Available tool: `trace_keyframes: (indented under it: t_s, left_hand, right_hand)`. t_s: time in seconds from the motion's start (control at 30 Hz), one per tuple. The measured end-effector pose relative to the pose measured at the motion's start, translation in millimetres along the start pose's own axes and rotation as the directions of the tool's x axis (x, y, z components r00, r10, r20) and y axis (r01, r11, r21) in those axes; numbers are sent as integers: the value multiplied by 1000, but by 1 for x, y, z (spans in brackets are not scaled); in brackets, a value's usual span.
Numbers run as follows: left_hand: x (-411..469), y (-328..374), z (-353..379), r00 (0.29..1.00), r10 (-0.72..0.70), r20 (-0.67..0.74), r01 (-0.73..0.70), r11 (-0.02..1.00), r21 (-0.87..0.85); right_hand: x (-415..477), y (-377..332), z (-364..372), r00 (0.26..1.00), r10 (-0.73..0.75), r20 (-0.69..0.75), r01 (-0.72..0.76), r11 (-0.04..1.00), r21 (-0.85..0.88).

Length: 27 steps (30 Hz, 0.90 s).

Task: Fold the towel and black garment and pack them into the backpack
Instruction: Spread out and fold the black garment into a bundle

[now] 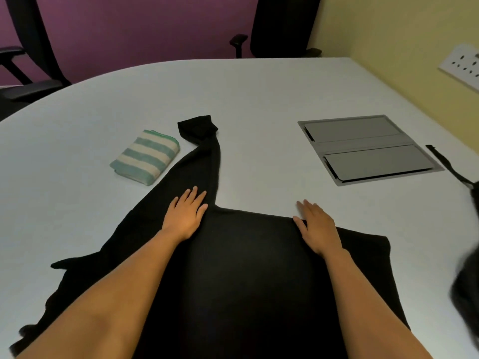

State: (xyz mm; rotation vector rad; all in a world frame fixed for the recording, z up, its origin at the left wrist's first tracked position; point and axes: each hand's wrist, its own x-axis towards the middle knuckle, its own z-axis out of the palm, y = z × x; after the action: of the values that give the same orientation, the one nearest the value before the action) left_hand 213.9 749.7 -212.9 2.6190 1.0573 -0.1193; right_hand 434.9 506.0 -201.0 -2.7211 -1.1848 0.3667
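**Smoothing the black garment, first fold not yet made**

Both hands lay open with straight fingers and gripped nothing. The left hand (185,216) pressed flat on the black garment (246,268), at the base of the long sleeve (204,156) that ran beyond its fingertips. The right hand (317,229) rested palm-down on the garment's far edge, fingertips over the table (259,94). The towel (146,156) sat already folded beyond and left of the left hand. The backpack (469,294), dark and blurred, lay well out to the right of the right hand. Next, the sleeve probably needed drawing in across the body, a job for pinching fingers rather than flat palms.
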Motion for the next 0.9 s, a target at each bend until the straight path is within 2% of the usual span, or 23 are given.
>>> trace_keyframes:
  t_s: [0.07, 0.2, 0.4, 0.57, 0.63, 0.73, 0.9]
  left_hand:
    - [1, -3, -5, 998, -46, -39, 46, 999, 6]
    - [10, -19, -20, 975, -187, -117, 192, 981, 30]
    - [26, -36, -32, 948, -295, -119, 292, 956, -40]
    - [34, -46, -36, 903, -392, -177, 377, 919, -111]
    - [36, -49, -38, 895, -408, -179, 376, 908, -185]
    - [35, -44, -44, 876, -459, -148, 368, 835, -410]
    - [28, -42, -65, 845, -535, -20, 346, 575, -741]
  right_hand:
    - [-17, 16, -1, 999, 43, 20, -42, 997, -59]
    - [-37, 47, -9, 996, 86, -33, -89, 991, -97]
    - [-33, 58, -13, 985, 29, -168, -32, 999, -16]
    - [-29, 55, -12, 984, 32, -177, -29, 999, 18]
    - [-30, 53, -11, 982, 50, -182, -45, 998, 31]
    - [-32, 51, -15, 989, 59, -136, -55, 998, 31]
    - [-40, 52, -32, 997, 38, 73, -38, 999, -6]
